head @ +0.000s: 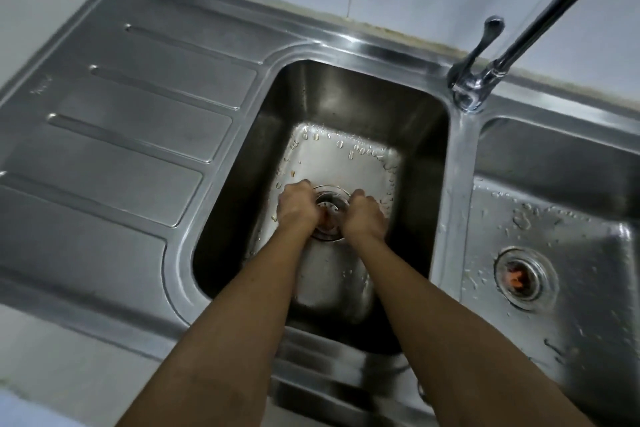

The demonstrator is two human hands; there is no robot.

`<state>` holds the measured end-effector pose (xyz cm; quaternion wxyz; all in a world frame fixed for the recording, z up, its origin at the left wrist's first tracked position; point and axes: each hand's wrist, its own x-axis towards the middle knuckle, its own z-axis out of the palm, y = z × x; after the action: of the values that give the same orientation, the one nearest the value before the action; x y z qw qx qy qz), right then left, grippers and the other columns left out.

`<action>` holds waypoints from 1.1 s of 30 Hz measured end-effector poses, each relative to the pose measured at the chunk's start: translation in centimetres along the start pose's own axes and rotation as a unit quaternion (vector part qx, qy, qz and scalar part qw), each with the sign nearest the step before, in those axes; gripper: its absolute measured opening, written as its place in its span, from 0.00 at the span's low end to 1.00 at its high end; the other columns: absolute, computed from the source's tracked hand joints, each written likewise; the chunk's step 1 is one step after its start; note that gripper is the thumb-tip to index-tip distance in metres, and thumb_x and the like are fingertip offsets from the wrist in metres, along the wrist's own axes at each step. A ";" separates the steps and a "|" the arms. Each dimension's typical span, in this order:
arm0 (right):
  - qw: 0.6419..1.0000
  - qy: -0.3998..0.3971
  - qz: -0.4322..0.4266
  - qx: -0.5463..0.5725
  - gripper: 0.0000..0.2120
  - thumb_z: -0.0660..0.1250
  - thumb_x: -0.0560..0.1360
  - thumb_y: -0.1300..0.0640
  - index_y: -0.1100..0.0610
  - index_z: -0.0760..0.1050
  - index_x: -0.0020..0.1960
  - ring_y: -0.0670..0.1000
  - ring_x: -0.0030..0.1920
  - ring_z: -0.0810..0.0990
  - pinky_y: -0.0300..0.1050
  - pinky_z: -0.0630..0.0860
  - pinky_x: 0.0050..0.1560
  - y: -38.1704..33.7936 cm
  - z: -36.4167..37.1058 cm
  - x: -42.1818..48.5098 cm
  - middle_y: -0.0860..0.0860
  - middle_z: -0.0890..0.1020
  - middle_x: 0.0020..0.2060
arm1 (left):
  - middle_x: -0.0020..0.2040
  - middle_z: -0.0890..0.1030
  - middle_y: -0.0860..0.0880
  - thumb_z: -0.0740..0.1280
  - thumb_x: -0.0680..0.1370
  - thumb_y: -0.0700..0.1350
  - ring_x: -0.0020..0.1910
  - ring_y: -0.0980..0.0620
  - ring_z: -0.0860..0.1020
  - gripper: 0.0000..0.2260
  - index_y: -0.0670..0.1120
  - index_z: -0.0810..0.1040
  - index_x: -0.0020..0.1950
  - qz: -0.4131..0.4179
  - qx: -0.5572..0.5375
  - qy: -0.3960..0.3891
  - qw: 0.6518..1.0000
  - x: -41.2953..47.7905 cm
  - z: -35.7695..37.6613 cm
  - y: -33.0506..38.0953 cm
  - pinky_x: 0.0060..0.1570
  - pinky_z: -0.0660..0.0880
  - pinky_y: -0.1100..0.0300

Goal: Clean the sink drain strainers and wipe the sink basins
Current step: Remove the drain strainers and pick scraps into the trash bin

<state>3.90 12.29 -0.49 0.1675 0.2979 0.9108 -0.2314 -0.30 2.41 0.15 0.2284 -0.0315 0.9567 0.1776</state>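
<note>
— Stainless steel everywhere: a double sink [457,163] with a ribbed drainboard [131,135] on its left. Where were the hands?

— Both were down in the left basin [346,107], at the drain strainer [330,208] in the middle of its floor. The left hand [297,206] sat on the strainer's left edge, the right hand [363,217] on its right edge, with the strainer's centre showing between them.

— How far open?

— Both were curled, fingers bent inward against the strainer's rim. Whether they actually gripped it or only pressed on it, I could not tell; the fingertips were hidden.

— And the other strainer?

— It lay in the floor of the right basin [561,163], untouched, with orange scraps [516,277] caught in it. Water drops [519,218] beaded that basin's floor, and small pale bits [341,144] dotted the left basin's floor near its back wall.

— The tap?

— The chrome faucet [540,21] rose from the divider between the basins, its spout angled up to the right.
</note>
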 end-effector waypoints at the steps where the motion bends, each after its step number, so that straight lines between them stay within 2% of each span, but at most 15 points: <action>1: 1.000 -0.021 -0.003 0.014 0.24 0.71 0.71 0.46 0.58 0.72 0.61 0.61 0.60 0.76 0.49 0.74 0.56 0.0 -0.8 -0.3 0.59 0.76 0.60 | 0.54 0.81 0.41 0.75 0.69 0.51 0.56 0.43 0.79 0.17 0.44 0.79 0.53 -0.009 -0.018 0.002 1.000 -0.7 -0.7 0.1 0.53 0.76 0.55; 5: 0.993 -0.035 -0.057 0.099 0.15 0.72 0.70 0.55 0.60 0.76 0.53 0.59 0.55 0.80 0.46 0.76 0.53 0.0 -5.9 -2.5 0.60 0.81 0.53 | 0.50 0.83 0.45 0.75 0.70 0.50 0.51 0.47 0.80 0.13 0.45 0.80 0.49 -0.020 -0.078 0.037 0.996 -5.0 -4.3 1.7 0.49 0.76 0.59; 7: 0.984 -0.035 -0.086 0.153 0.05 0.72 0.71 0.56 0.56 0.76 0.43 0.56 0.50 0.81 0.47 0.79 0.52 0.1 -8.7 -3.6 0.57 0.83 0.48 | 0.49 0.83 0.45 0.74 0.71 0.48 0.51 0.48 0.80 0.11 0.45 0.81 0.49 -0.020 -0.123 0.055 0.991 -7.2 -6.2 2.5 0.50 0.75 0.59; 10: 0.966 -0.040 -0.120 0.224 0.11 0.70 0.72 0.55 0.52 0.73 0.32 0.54 0.44 0.84 0.51 0.82 0.50 1.8 -13.1 -5.5 0.54 0.85 0.38 | 0.47 0.83 0.45 0.73 0.71 0.47 0.51 0.49 0.80 0.08 0.44 0.81 0.47 0.001 -0.164 0.084 0.983 -11.4 -8.5 4.8 0.51 0.73 0.60; 12: 0.958 -0.043 -0.134 0.252 0.11 0.67 0.73 0.58 0.52 0.76 0.32 0.53 0.39 0.83 0.52 0.83 0.46 3.5 -16.0 -6.8 0.52 0.83 0.34 | 0.47 0.83 0.46 0.72 0.72 0.44 0.49 0.50 0.80 0.04 0.46 0.80 0.44 0.025 -0.176 0.091 0.980 -13.7 -9.1 6.7 0.51 0.73 0.61; 15: 0.950 -0.026 -0.152 0.271 0.10 0.63 0.75 0.63 0.54 0.77 0.37 0.47 0.33 0.79 0.42 0.79 0.34 7.7 -20.2 -8.6 0.49 0.79 0.33 | 0.42 0.83 0.46 0.71 0.73 0.43 0.45 0.48 0.82 0.05 0.48 0.77 0.39 0.071 -0.234 0.077 0.967 -17.3 -8.8 10.8 0.49 0.79 0.56; 18: 0.946 0.011 -0.124 0.299 0.13 0.62 0.76 0.64 0.53 0.77 0.35 0.48 0.33 0.79 0.42 0.78 0.32 12.9 -22.8 -9.5 0.52 0.81 0.35 | 0.41 0.83 0.45 0.69 0.74 0.45 0.44 0.47 0.83 0.04 0.48 0.79 0.40 0.109 -0.276 0.036 0.954 -20.2 -7.2 15.2 0.50 0.81 0.51; 20: 0.942 0.022 -0.086 0.323 0.14 0.61 0.76 0.64 0.53 0.77 0.34 0.52 0.33 0.81 0.46 0.81 0.34 16.9 -23.6 -9.6 0.56 0.82 0.37 | 0.40 0.84 0.43 0.68 0.73 0.49 0.43 0.44 0.83 0.07 0.47 0.80 0.37 0.113 -0.280 0.006 0.953 -21.2 -4.9 17.7 0.51 0.80 0.48; 22: 0.945 0.014 -0.042 0.325 0.13 0.61 0.75 0.62 0.54 0.79 0.34 0.57 0.34 0.83 0.52 0.83 0.40 20.3 -23.7 -9.7 0.57 0.83 0.35 | 0.41 0.84 0.40 0.66 0.73 0.50 0.44 0.42 0.83 0.10 0.44 0.79 0.37 0.105 -0.261 -0.035 0.959 -21.6 -1.8 19.4 0.51 0.80 0.46; 24: 0.951 -0.017 -0.004 0.308 0.12 0.61 0.75 0.61 0.59 0.80 0.36 0.58 0.34 0.84 0.53 0.84 0.42 23.8 -22.7 -9.7 0.57 0.83 0.33 | 0.42 0.83 0.38 0.66 0.74 0.46 0.43 0.43 0.82 0.10 0.42 0.80 0.38 0.092 -0.221 -0.087 0.967 -22.7 1.4 20.6 0.50 0.80 0.51; 25: 0.953 -0.039 0.016 0.301 0.11 0.61 0.75 0.61 0.62 0.80 0.39 0.58 0.33 0.83 0.53 0.84 0.42 25.2 -21.8 -9.9 0.59 0.83 0.34 | 0.42 0.83 0.38 0.65 0.74 0.45 0.42 0.44 0.81 0.10 0.41 0.81 0.39 0.082 -0.197 -0.107 0.971 -23.3 3.0 20.8 0.46 0.79 0.56; 28: 0.946 -0.106 0.072 0.298 0.11 0.59 0.78 0.61 0.65 0.78 0.47 0.57 0.34 0.81 0.54 0.83 0.45 28.4 -18.5 -10.1 0.62 0.82 0.40 | 0.48 0.83 0.36 0.63 0.76 0.43 0.40 0.44 0.80 0.10 0.37 0.80 0.44 0.053 -0.130 -0.164 0.976 -23.9 7.7 20.5 0.39 0.74 0.57; 30: 0.942 -0.136 0.085 0.296 0.10 0.57 0.79 0.61 0.64 0.76 0.49 0.58 0.39 0.81 0.54 0.81 0.49 29.9 -16.4 -10.1 0.62 0.81 0.44 | 0.52 0.81 0.34 0.61 0.76 0.41 0.40 0.45 0.77 0.09 0.38 0.79 0.45 0.042 -0.100 -0.197 0.974 -24.1 10.0 20.0 0.40 0.72 0.57; 33: 0.940 -0.161 0.083 0.289 0.10 0.56 0.78 0.62 0.59 0.72 0.40 0.58 0.45 0.79 0.55 0.79 0.52 31.3 -13.9 -9.6 0.60 0.77 0.43 | 0.54 0.80 0.34 0.61 0.77 0.41 0.51 0.40 0.79 0.12 0.35 0.79 0.53 0.032 -0.075 -0.215 0.973 -24.0 12.2 19.5 0.40 0.70 0.58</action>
<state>28.29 37.43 5.29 0.2370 0.3667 0.7375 -0.5151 23.58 24.47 7.09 0.4197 0.0214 0.8696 0.2590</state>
